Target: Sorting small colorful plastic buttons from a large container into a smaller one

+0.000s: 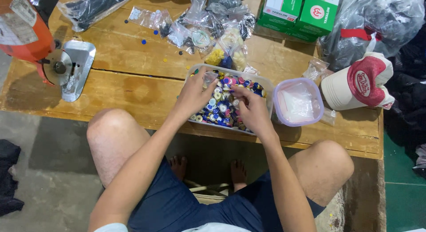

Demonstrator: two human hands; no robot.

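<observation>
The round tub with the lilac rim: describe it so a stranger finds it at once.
On the wooden table, look just right of the clear box of coloured buttons under both hands. The round tub sits there, left of the red-and-cream cap; it alone is round, lilac-rimmed and holds something white.

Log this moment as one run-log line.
left hand: in button tray | right hand: picking buttons | round tub: beside tray

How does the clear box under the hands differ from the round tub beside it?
The clear box is rectangular and heaped with mixed coloured buttons; the round tub has a purple rim and holds something pale. Both hands, left and right, work in the box; none touches the tub. Both sit on the wooden table.
</observation>
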